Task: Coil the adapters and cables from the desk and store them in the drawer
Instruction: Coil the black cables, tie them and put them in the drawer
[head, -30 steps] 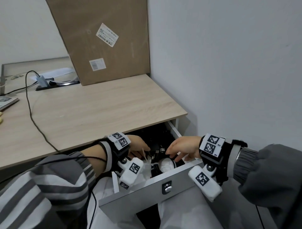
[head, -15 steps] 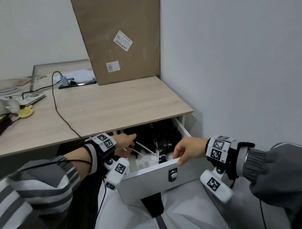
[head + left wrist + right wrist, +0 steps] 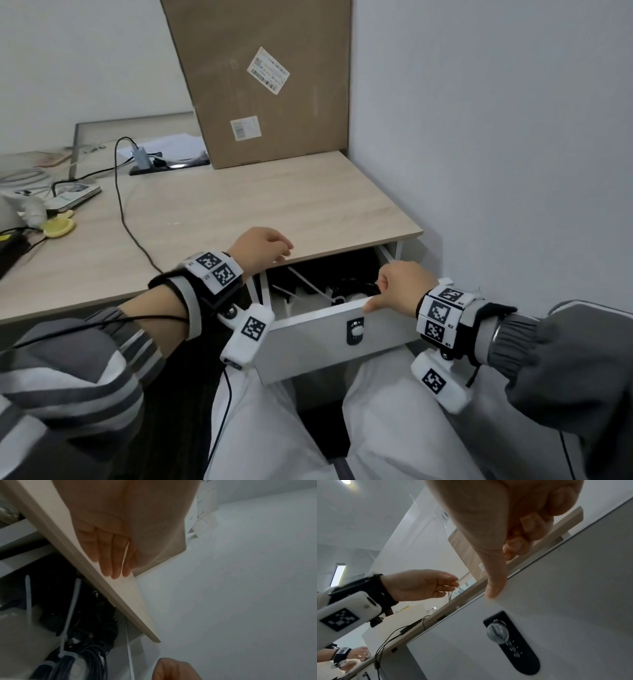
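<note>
The white drawer point(image 3: 318, 342) stands partly open under the desk's point(image 3: 239, 212) front edge. Inside lie black coiled cables and adapters point(image 3: 346, 284) bound with white zip ties point(image 3: 72, 609); the desk top hides the back of the drawer. My right hand point(image 3: 387, 291) grips the top edge of the drawer front, thumb point(image 3: 494, 585) on its face and fingers curled over the rim. My left hand point(image 3: 274, 250) hovers over the desk's front edge with straight fingers point(image 3: 109, 555), holding nothing.
A large cardboard box point(image 3: 267, 85) leans at the desk's back against the right wall. A thin black cable point(image 3: 126, 222) runs across the desk from a power hub point(image 3: 140, 161). A yellow item point(image 3: 58, 228) lies far left. A combination lock point(image 3: 356, 330) sits on the drawer front, above my legs.
My left hand has come up out of the drawer to the desk edge. My right hand left the cables and took the drawer front. The drawer looks pushed further in.
</note>
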`<state>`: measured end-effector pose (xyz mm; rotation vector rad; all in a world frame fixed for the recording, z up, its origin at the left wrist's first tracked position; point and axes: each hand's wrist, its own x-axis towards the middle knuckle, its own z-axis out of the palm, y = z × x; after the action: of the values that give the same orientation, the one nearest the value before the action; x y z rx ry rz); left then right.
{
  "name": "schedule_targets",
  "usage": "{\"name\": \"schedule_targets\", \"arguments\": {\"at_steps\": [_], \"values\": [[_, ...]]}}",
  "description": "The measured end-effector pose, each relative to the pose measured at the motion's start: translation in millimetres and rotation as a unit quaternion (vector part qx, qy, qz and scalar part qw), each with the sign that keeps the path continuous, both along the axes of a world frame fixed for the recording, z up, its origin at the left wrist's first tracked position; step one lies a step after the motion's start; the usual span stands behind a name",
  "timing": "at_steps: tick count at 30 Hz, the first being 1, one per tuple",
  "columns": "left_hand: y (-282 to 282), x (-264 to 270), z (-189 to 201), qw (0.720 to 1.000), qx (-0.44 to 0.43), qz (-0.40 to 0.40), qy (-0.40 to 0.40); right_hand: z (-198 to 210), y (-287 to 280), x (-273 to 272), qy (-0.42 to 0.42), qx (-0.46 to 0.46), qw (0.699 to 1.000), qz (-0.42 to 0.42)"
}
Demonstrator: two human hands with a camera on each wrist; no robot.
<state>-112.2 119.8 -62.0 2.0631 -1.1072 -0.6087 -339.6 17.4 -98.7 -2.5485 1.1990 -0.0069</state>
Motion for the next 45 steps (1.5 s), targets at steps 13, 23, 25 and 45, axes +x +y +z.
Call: {"name": "schedule_targets", "arguments": {"at_steps": [13,23,25,45], "values": [[-2,46,-14,0.976,0.14,-0.005,-0.165,-39,-41,61,-0.192,0.063,0.975,-0.092],[-1,58,-14,0.975,0.141,-0.026,-0.168,-66,-43,95,-0.201,0.148,0.962,-0.111],[-1,60,-14,0.974,0.141,-0.033,-0.171,-66,-42,99,-0.189,0.128,0.966,-0.119],[1,64,-21,0.973,0.134,-0.05,-0.181,-86,-28,113,-0.28,0.178,0.928,-0.17]]}}
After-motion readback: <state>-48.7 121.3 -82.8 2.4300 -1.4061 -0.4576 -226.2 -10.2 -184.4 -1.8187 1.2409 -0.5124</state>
